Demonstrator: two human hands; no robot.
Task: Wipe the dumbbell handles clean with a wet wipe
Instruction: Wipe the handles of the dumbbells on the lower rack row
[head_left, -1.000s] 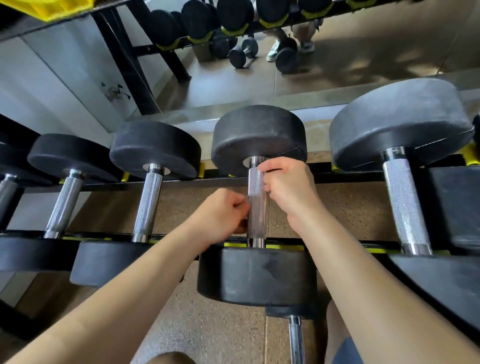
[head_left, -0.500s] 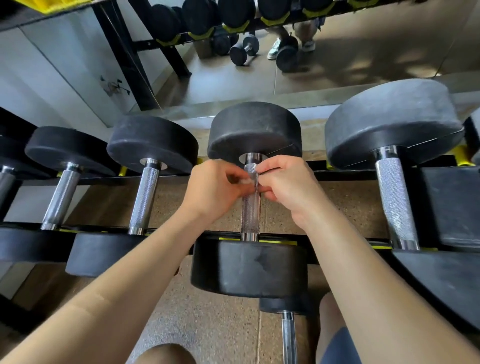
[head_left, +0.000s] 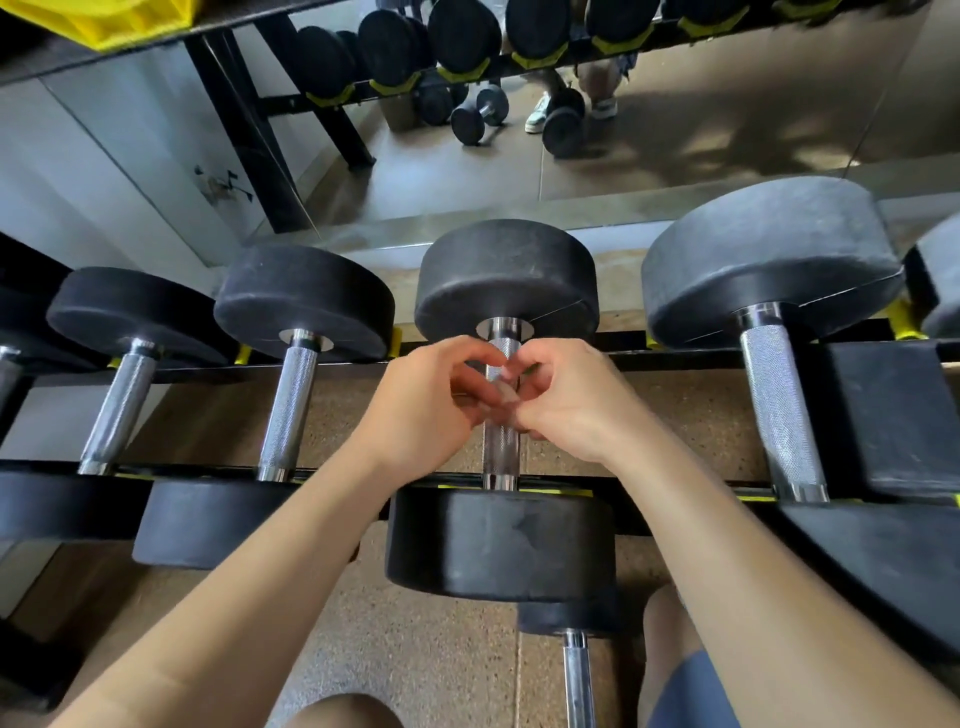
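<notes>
A black dumbbell with a knurled steel handle (head_left: 500, 452) lies on the rack in the middle of the head view. My left hand (head_left: 426, 410) and my right hand (head_left: 566, 405) meet over the upper half of that handle, fingers curled. Between the fingertips sits a small, pale, crumpled wet wipe (head_left: 503, 393), pinched by both hands against the handle. Most of the wipe is hidden by my fingers. The handle's lower half shows bare below my hands.
More black dumbbells lie on the rack: two to the left (head_left: 287, 405) (head_left: 117, 410) and a larger one to the right (head_left: 779, 415). A lower-tier dumbbell handle (head_left: 577, 675) pokes out near my knees. A mirror behind reflects another rack (head_left: 467, 47) and floor dumbbells.
My left hand rose from the handle's lower part to meet the right near the top. Both hands then slid slightly down, now working the wipe between the fingertips.
</notes>
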